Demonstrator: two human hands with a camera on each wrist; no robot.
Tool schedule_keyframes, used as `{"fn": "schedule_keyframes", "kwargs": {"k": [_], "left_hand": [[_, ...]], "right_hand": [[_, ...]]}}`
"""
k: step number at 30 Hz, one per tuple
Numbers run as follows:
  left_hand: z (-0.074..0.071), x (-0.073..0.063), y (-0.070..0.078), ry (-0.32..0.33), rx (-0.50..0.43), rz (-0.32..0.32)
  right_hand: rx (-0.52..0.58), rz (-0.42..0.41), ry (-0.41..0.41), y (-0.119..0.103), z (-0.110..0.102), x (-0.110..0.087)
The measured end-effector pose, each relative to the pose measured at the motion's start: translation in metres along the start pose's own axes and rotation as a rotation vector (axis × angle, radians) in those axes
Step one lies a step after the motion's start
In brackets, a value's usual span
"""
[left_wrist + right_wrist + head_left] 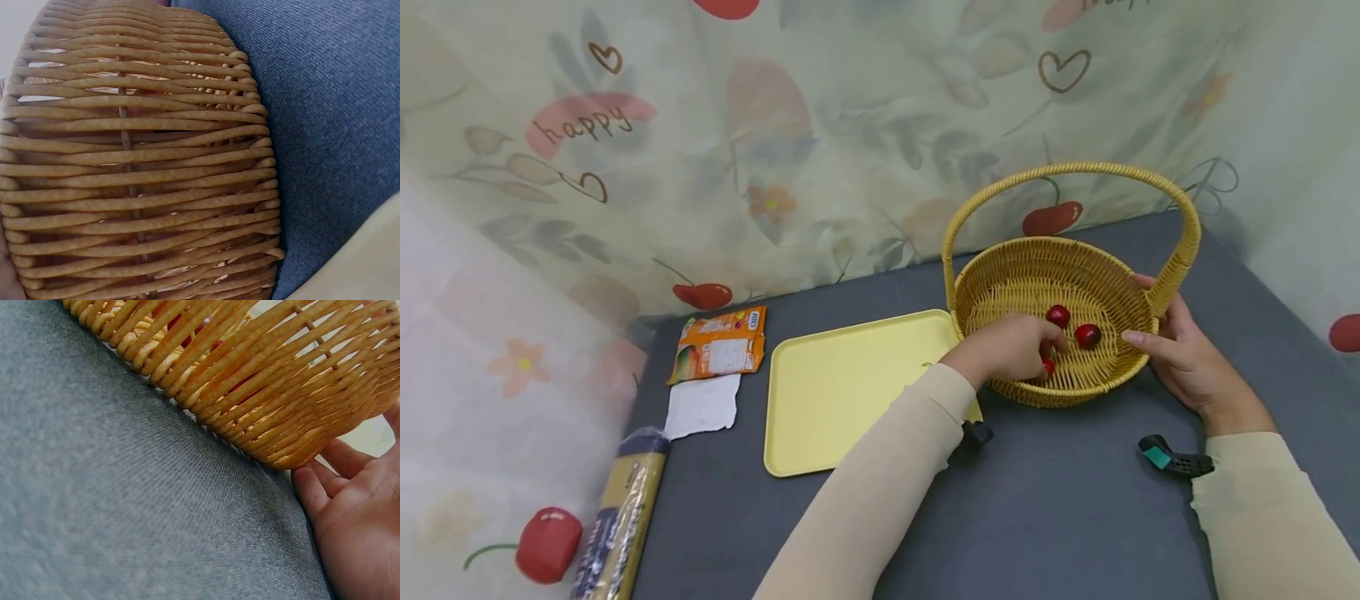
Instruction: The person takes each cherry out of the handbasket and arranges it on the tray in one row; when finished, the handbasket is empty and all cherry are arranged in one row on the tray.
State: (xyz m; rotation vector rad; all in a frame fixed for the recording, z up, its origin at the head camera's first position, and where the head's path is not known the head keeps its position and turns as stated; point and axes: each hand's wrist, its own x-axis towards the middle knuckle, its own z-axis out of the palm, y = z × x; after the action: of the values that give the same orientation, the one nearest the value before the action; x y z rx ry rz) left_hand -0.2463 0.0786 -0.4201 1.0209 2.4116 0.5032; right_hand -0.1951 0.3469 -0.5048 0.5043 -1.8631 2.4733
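A yellow wicker basket (1052, 392) with a tall arched handle holds several dark red cherries (1087, 336). My left hand (1011, 346) reaches over its near left rim, fingers curled down around a cherry (1047, 367) that they partly cover. The fingertips are hard to make out. At the basket's right side my right hand (1187, 367) grips the wall near the handle's foot, thumb towards the rim. In the left wrist view the woven wall (137, 175) hides most of the left hand. In the right wrist view fingers (309, 487) touch the basket's lower edge.
A pale yellow tray (850, 392) lies left of the basket, under my left forearm. Further left are an orange packet (718, 343), a white tissue (702, 407) and a plastic-wrapped roll (625, 517). A printed curtain (850, 150) hangs behind the grey table (1052, 500).
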Motion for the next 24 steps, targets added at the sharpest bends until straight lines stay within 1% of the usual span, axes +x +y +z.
{"fn": "schedule_keyframes", "kwargs": {"k": [3,5,7,14,19,21,24], "left_hand": [[0.001,0.000,0.000,-0.024,0.001,-0.006],[0.001,-0.001,0.000,-0.015,-0.011,-0.005],[0.001,-0.002,0.000,0.010,-0.038,0.002],[0.002,-0.006,-0.005,0.137,-0.147,0.090],[0.002,-0.010,-0.007,0.224,-0.195,0.130],[0.003,-0.011,-0.007,0.269,-0.213,0.146],[0.005,-0.013,-0.009,0.364,-0.240,0.196]], "right_hand": [[-0.004,0.000,-0.001,0.000,0.000,0.000],[-0.008,0.001,-0.001,0.000,0.000,0.000],[-0.014,0.003,0.002,0.000,0.000,0.000],[-0.025,0.004,0.006,-0.001,0.001,0.000],[-0.027,0.008,0.010,-0.001,0.001,0.000],[-0.023,0.008,0.010,-0.001,0.001,-0.001],[-0.015,0.009,0.007,-0.002,0.001,-0.001]]}}
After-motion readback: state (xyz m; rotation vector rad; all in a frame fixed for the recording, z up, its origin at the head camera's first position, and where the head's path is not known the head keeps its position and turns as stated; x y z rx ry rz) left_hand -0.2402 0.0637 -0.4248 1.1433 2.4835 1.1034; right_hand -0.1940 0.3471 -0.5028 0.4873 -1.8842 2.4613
